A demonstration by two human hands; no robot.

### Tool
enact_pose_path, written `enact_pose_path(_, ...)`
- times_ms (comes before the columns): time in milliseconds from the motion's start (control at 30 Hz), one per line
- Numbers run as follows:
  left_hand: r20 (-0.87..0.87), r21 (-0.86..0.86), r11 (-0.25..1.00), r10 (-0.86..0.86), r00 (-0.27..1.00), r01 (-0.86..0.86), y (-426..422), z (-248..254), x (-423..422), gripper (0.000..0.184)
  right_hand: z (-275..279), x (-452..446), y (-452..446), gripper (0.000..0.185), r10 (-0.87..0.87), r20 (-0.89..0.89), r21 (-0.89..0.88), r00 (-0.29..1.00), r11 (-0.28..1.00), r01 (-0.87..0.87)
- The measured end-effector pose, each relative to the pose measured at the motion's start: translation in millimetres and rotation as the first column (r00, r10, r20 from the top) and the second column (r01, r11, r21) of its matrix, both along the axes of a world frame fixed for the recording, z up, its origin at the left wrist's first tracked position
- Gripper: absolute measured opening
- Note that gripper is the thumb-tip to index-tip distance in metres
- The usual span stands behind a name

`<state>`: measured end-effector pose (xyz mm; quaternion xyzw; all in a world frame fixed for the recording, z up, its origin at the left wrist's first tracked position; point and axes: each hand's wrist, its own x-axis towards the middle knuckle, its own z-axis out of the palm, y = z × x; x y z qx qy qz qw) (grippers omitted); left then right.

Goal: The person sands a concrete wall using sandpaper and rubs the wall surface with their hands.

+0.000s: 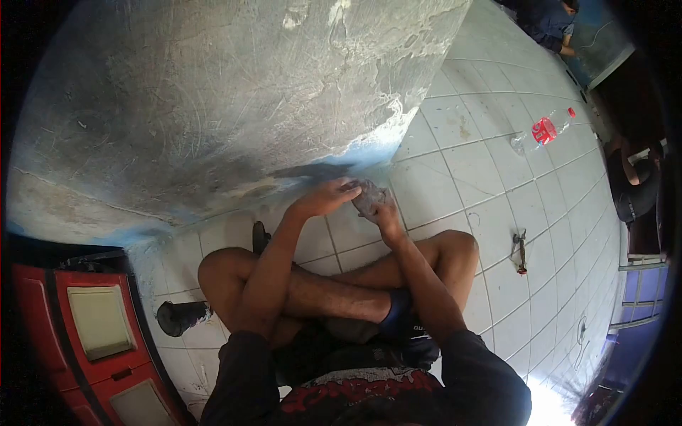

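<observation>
Just above my crossed legs, both hands meet at a crumpled, greyish translucent thing (pixel 369 200) that looks like a plastic bag or wrapping. My right hand (pixel 387 215) is closed round its lower right side. At its upper left edge, the fingers and thumb of my left hand (pixel 330 197) pinch it. Whatever is inside it cannot be made out. The scraped grey wall (pixel 284 92) rises close in front of my left hand.
A clear bottle with a red label (pixel 544 131) lies on the white tiled floor (pixel 455 170) at the right. Nearer is a small metal tool (pixel 521 252). A dark cylindrical container (pixel 174 318) and red drawers (pixel 92 319) are at my left. Two other people (pixel 547 25) are at the right.
</observation>
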<state>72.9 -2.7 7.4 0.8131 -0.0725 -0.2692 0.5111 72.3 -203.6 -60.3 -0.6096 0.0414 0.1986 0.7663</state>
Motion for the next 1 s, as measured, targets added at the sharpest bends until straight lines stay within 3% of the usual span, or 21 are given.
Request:
enact_pose_path(67, -0.015, -0.056, 0.997, 0.045, 0.999, -0.046, -1, 1, -3, 0.064, -4, 2, -3, 0.04, 0.003, 0.025, 0.032, 1.0, 0.999, -0.004)
enact_pose_path(133, 0.199, -0.029, 0.976, 0.216, 0.956, -0.215, -3, -5, -10, 0.063, 5, 2, -1, 0.039, 0.03, 0.008, -0.015, 1.0, 0.999, -0.03)
enact_pose_path(233, 0.287, 0.049, 0.984, 0.15, 0.946, -0.171, 1, -9, -6, 0.058, 27, -4, 3, 0.037, -0.003, -0.065, 0.069, 0.998, 0.998, 0.008)
enact_pose_path(367, 0.209, -0.035, 0.999, 0.041, 0.977, -0.035, 9, -21, 8, 0.052, 8, -1, 0, 0.034, -0.013, 0.101, -0.099, 0.995, 0.995, 0.023)
enact_pose_path(467, 0.208, -0.083, 0.994, 0.089, 0.974, -0.074, 3, -4, 1, 0.039, 14, -1, 1, 0.03, -0.029, 0.084, -0.116, 0.996, 0.993, 0.038)
enact_pose_path(533, 0.085, -0.249, 0.952, 0.203, 0.975, -0.176, -2, -3, -1, 0.028, 15, 0, 1, 0.03, 0.012, 0.065, -0.099, 0.998, 0.995, -0.005)
enact_pose_path(567, 0.091, -0.248, 0.953, 0.201, 0.975, -0.173, -2, -2, -2, 0.028, 15, -1, 1, 0.03, 0.01, 0.07, -0.097, 0.998, 0.995, -0.003)
enact_pose_path(633, 0.178, -0.205, 0.969, 0.173, 0.969, -0.135, -2, 4, -2, 0.023, 19, -2, 1, 0.035, 0.05, 0.022, 0.098, 0.999, 0.994, -0.051)
enact_pose_path(667, 0.184, -0.204, 0.97, 0.172, 0.968, -0.133, -3, 6, -3, 0.023, 22, -2, -1, 0.035, 0.049, 0.029, 0.099, 0.998, 0.994, -0.051)
enact_pose_path(733, 0.205, -0.17, 0.977, 0.159, 0.966, -0.125, -4, 7, -4, 0.025, 38, -4, -2, 0.036, 0.126, -0.087, 0.364, 0.988, 0.927, -0.086)
enact_pose_path(933, 0.334, -0.212, 0.964, 0.224, 0.915, -0.159, -9, 7, -8, 0.026, 18, 2, -8, 0.034, 0.179, -0.275, 0.548, 0.945, 0.836, 0.001)
enact_pose_path(1000, 0.308, -0.22, 0.963, 0.222, 0.925, -0.158, -9, 2, -10, 0.026, 8, 5, -12, 0.034, 0.239, -0.34, 0.574, 0.909, 0.819, -0.001)
